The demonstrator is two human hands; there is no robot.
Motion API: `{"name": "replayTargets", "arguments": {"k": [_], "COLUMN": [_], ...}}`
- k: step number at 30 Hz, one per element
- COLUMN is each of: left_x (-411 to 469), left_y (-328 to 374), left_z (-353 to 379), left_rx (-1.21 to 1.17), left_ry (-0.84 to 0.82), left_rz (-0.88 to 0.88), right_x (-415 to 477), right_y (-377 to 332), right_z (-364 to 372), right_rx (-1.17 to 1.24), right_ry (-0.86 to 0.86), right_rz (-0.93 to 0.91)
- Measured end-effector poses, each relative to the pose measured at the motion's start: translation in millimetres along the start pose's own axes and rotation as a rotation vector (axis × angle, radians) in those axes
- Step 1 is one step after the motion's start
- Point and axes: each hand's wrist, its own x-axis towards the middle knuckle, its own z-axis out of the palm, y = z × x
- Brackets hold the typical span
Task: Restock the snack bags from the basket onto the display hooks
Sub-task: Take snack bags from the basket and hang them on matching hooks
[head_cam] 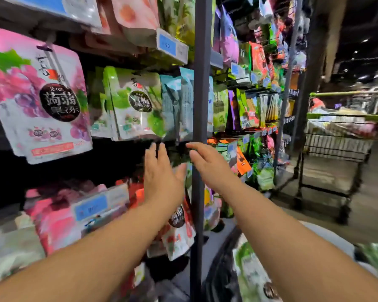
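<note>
Both my arms reach forward to the hook display. My left hand [162, 177] is held up with straight fingers just below the green-and-white snack bags [135, 103] and holds nothing. My right hand [207, 164] stretches out flat beside it, fingers straight, in front of the dark upright post [200, 83], also empty. A large pink grape jelly bag [39, 94] hangs at the left. Teal bags [177, 105] hang next to the post. Red and white bags [177, 232] hang lower, behind my left forearm. A green-and-white bag [251, 271] lies low at the bottom right; the basket itself is blurred.
Blue price tags [168, 45] sit on the hook ends. More snack racks [255, 101] run to the right past the post. A wire shopping trolley [336, 138] full of goods stands in the aisle at the right.
</note>
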Motion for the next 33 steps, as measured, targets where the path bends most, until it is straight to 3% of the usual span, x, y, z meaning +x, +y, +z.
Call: {"name": "replayTargets", "arguments": {"k": [5, 8, 12, 17, 27, 33], "left_x": [-103, -158, -215, -232, -236, -237], "left_y": [7, 11, 17, 17, 17, 14], "left_z": [71, 116, 149, 155, 156, 159], "left_rx": [-0.119, -0.061, 0.003, 0.243, 0.273, 0.266], "left_ry": [-0.42, -0.697, -0.865, -0.86, -0.835, -0.826], "left_rz": [0.016, -0.012, 0.02, 0.174, 0.187, 0.199], "right_x": [-98, -157, -231, -292, -296, -281], "right_y": [62, 102, 141, 174, 175, 186], "right_z": [-51, -87, -123, -126, -118, -112], "right_rx": [-0.079, -0.156, -0.272, -0.32, -0.564, -0.496], "right_ry": [-0.055, 0.002, 0.038, -0.019, -0.254, -0.291], "right_rz": [0.293, 0.456, 0.604, 0.704, 0.397, 0.295]}}
